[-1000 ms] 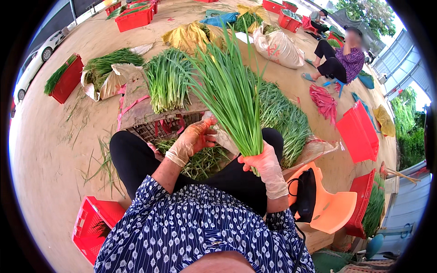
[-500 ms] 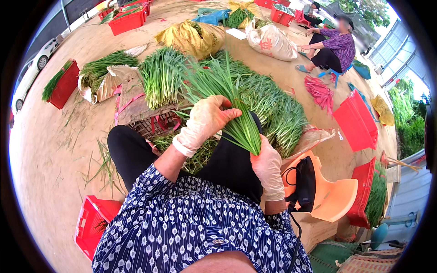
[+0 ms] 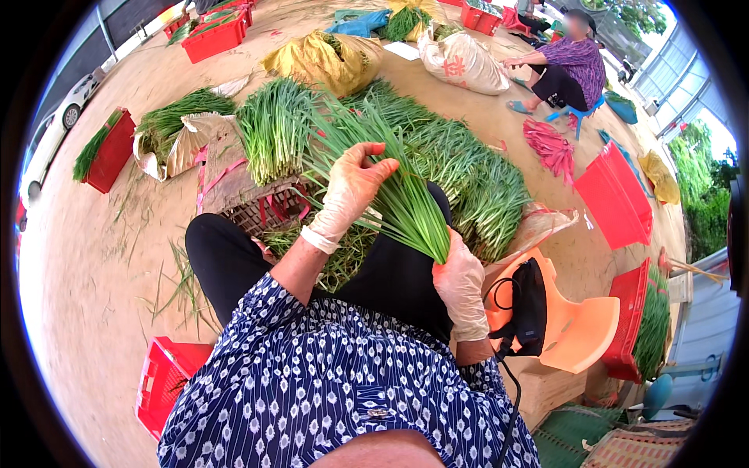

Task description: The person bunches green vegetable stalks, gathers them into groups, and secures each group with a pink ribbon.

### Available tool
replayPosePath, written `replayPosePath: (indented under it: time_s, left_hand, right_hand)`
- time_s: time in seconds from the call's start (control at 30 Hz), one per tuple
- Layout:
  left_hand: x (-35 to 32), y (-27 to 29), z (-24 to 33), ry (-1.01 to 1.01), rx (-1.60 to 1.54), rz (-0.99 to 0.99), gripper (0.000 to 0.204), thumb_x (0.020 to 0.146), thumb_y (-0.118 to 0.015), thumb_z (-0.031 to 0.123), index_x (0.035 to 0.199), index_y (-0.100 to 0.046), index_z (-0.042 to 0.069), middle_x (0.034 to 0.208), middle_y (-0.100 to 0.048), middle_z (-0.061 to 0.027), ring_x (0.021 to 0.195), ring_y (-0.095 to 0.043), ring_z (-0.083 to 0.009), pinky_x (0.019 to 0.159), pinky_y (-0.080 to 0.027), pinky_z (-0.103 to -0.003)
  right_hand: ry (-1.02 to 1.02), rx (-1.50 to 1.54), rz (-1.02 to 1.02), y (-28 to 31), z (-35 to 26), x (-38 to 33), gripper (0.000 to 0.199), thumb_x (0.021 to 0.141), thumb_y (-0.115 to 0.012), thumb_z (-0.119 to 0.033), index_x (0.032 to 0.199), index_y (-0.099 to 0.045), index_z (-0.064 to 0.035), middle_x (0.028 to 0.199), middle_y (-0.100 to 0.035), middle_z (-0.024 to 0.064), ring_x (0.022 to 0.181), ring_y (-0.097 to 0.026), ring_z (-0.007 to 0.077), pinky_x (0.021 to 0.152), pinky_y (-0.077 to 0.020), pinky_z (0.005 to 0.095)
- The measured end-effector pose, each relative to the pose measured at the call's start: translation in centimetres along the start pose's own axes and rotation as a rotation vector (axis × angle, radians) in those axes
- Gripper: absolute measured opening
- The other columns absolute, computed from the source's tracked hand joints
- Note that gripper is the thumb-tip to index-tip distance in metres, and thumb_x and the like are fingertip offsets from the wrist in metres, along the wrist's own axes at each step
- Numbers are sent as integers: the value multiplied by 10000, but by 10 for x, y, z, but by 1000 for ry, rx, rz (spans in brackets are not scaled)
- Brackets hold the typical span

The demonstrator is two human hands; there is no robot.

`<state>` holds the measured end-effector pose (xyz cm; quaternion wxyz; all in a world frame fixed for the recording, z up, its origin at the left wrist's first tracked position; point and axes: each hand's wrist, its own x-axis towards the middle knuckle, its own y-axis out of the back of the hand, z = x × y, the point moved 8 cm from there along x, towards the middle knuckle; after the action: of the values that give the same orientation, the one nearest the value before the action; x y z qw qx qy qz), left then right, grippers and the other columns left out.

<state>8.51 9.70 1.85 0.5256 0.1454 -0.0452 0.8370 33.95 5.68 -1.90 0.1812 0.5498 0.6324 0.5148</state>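
Note:
A fanned bunch of garlic chives (image 3: 413,214) lies across the space above my lap, its leaf tips pointing up and left. My right hand (image 3: 460,285), in a thin pale glove, is closed round the stem end. My left hand (image 3: 347,191), gloved too, curls its thumb and forefinger at the leaves midway up; its other fingers are partly hidden. Just beyond, a tidy bundle of chives (image 3: 275,129) rests on a covered crate (image 3: 234,183). A long heap of chives (image 3: 476,183) spreads to the right. Loose leaves (image 3: 343,261) lie between my knees.
Near my left side stands a red crate (image 3: 168,378); an orange plastic chair (image 3: 581,331) is at my right. Farther out are a yellow sack (image 3: 320,62), a white sack (image 3: 460,62), pink ribbons (image 3: 550,148) and a red basket (image 3: 616,199). A person (image 3: 573,62) sits far right.
My left hand has shifted slightly left and up along the leaves, with the bunch fanned wider. My right hand still grips the stem end.

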Motion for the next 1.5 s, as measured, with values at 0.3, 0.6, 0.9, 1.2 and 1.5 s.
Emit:
replayPosePath:
  time_s: [0.3, 0.6, 0.9, 1.2, 1.5]
  left_hand:
    - [-14, -24, -26, 323, -306, -198, 130, 938, -714, 136, 903, -674, 17, 628, -565, 24, 453, -413, -57, 415, -304, -233]
    - [-20, 58, -50, 505, -889, -4, 208, 1027, -580, 228, 948, -579, 35, 632, -336, 37, 562, -358, -136, 531, -366, -311]
    - [-30, 45, 12, 111, -250, -14, 127, 960, -692, 174, 927, -665, 55, 610, -507, 25, 500, -436, -79, 513, -398, -227]
    - [-42, -27, -9, -85, 224, -334, 167, 942, -661, 168, 905, -653, 5, 732, -644, -33, 657, -620, -165, 607, -502, -335]
    - [-44, 114, -1, 72, 958, -458, 173, 871, -718, 150, 994, -718, 28, 784, -689, -84, 725, -660, -161, 669, -524, -310]
  right_hand:
    - [-19, -4, -87, 2, 3, 5, 680, 730, -656, -48, 1388, -501, 27, 924, -700, 211, 813, -688, 383, 708, -553, 454]
    - [-1, -19, -74, -1, 6, 1, 697, 764, -649, -58, 1427, -458, 38, 979, -693, 207, 854, -687, 366, 726, -554, 431]
    - [127, -227, 34, -6, -8, -6, 724, 775, -647, -53, 1453, -422, 65, 839, -601, 127, 683, -639, 311, 601, -526, 425]
    - [99, -297, -3, 0, -5, -12, 811, 729, -693, -54, 1473, -388, 55, 862, -589, 125, 689, -628, 306, 605, -515, 424]
    - [81, -228, 47, 7, 22, -25, 905, 684, -742, -57, 1507, -370, -7, 916, -615, 125, 742, -639, 305, 650, -515, 418]
